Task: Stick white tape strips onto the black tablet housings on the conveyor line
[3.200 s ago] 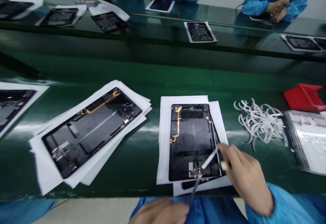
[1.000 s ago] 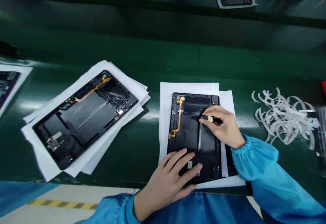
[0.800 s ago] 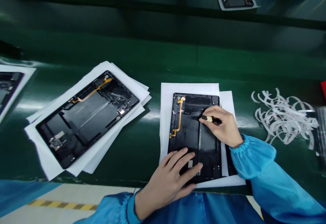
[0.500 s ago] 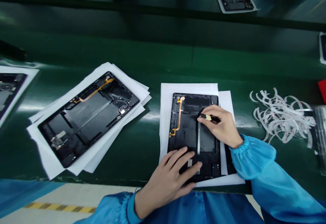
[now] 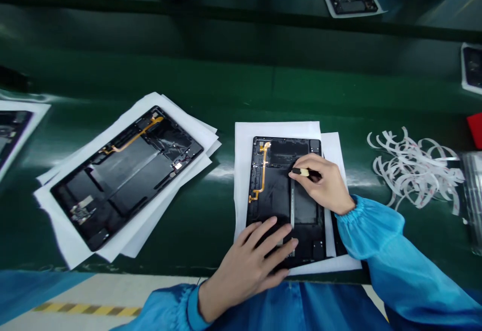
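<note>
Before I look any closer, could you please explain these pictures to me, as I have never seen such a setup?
There is no machine here, only a person's bare hands, seen by a camera worn on the head. The left hand lies spread on an open black casing; the right hand holds a black-and-cream object over it. White sheets lie beneath, on a green table. To the left is a similar casing; to the right, white strips.
</note>
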Action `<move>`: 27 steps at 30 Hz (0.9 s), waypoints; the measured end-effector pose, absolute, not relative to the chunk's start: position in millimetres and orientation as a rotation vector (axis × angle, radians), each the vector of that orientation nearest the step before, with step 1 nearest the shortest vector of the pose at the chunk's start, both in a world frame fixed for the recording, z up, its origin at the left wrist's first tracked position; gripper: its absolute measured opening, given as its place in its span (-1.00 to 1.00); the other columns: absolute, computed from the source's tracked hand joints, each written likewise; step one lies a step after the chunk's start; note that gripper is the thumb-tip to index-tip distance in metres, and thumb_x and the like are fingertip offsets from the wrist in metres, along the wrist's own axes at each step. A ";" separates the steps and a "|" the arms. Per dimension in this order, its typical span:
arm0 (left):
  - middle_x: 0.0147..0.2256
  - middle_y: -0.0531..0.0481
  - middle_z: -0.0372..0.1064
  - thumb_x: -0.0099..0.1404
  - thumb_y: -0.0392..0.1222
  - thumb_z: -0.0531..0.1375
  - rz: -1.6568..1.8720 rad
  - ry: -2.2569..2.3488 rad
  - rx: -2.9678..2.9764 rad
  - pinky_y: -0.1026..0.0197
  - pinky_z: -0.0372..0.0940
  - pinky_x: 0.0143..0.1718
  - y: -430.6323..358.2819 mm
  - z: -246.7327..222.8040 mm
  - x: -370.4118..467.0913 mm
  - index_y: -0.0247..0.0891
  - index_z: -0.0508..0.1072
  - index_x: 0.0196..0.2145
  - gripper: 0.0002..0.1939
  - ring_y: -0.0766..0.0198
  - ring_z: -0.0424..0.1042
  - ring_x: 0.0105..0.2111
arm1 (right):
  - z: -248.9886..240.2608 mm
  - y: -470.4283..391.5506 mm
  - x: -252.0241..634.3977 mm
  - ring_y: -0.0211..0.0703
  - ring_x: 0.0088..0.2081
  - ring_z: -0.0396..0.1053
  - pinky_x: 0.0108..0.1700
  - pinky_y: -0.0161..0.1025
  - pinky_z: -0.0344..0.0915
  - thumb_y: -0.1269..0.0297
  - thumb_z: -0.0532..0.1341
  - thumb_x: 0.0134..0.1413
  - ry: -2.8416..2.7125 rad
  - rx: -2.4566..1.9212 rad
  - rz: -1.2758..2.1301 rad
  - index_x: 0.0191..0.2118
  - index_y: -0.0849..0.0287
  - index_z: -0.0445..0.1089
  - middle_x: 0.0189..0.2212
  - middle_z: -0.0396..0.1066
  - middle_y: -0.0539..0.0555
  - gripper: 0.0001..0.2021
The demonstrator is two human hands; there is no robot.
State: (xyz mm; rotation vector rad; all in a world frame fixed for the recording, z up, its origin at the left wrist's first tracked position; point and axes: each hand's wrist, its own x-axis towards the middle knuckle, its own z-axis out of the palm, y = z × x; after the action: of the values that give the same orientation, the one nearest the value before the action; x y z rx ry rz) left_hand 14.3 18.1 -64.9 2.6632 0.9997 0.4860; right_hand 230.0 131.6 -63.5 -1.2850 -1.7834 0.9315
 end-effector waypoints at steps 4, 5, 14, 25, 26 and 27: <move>0.15 0.26 0.33 0.34 0.07 0.18 0.468 0.951 2.690 0.09 0.06 0.11 19.4 -66.1 13.9 -0.08 0.43 0.08 -0.60 0.11 0.17 0.17 | -65.8 131.6 229.5 -0.17 -0.26 0.44 -0.22 -0.25 0.37 0.48 0.28 0.09 -1.817 -1.255 0.899 -0.36 0.16 0.43 -0.31 0.46 0.05 -0.91; 0.16 0.28 0.33 0.35 0.07 0.18 0.464 0.947 2.691 0.10 0.06 0.12 19.5 -66.3 13.6 -0.08 0.43 0.09 -0.60 0.11 0.16 0.18 | -65.1 131.4 229.9 -0.17 -0.26 0.44 -0.21 -0.25 0.37 0.50 0.28 0.08 -1.826 -1.251 0.887 -0.36 0.16 0.43 -0.31 0.46 0.05 -0.90; 0.15 0.24 0.34 0.36 0.05 0.16 0.457 0.942 2.697 0.13 0.00 0.19 18.6 -65.9 12.4 -0.09 0.42 0.10 -0.60 0.15 0.13 0.23 | -67.4 131.0 231.7 -0.17 -0.28 0.44 -0.21 -0.24 0.39 0.55 0.23 0.06 -1.860 -1.246 0.845 -0.36 0.15 0.42 -0.31 0.46 0.05 -0.86; 0.14 0.20 0.37 0.37 0.04 0.16 0.467 0.951 2.680 0.14 0.05 0.14 17.8 -66.8 13.4 -0.09 0.41 0.11 -0.60 0.17 0.19 0.20 | -63.8 130.4 232.2 -0.14 -0.27 0.44 -0.20 -0.19 0.40 0.54 0.18 0.05 -1.844 -1.279 0.878 -0.37 0.15 0.42 -0.32 0.46 0.08 -0.85; 0.13 0.20 0.37 0.37 0.04 0.15 0.472 0.950 2.679 0.14 0.05 0.14 17.7 -67.2 13.3 -0.09 0.41 0.11 -0.60 0.17 0.19 0.20 | -63.9 130.2 232.2 -0.14 -0.27 0.44 -0.20 -0.19 0.40 0.55 0.17 0.04 -1.849 -1.276 0.874 -0.36 0.15 0.42 -0.32 0.45 0.08 -0.84; 0.13 0.19 0.37 0.38 0.04 0.15 0.476 0.948 2.679 0.14 0.04 0.15 17.6 -67.5 13.2 -0.09 0.41 0.11 -0.60 0.17 0.19 0.20 | -64.0 130.0 232.1 -0.14 -0.28 0.44 -0.19 -0.20 0.40 0.57 0.17 0.03 -1.854 -1.273 0.869 -0.36 0.16 0.42 -0.32 0.45 0.08 -0.83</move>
State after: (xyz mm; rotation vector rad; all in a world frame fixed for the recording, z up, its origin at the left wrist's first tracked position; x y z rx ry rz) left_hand 13.2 17.6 -67.5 2.6786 0.9484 0.4761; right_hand 232.1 130.0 -64.0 -1.2732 -1.8544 0.8689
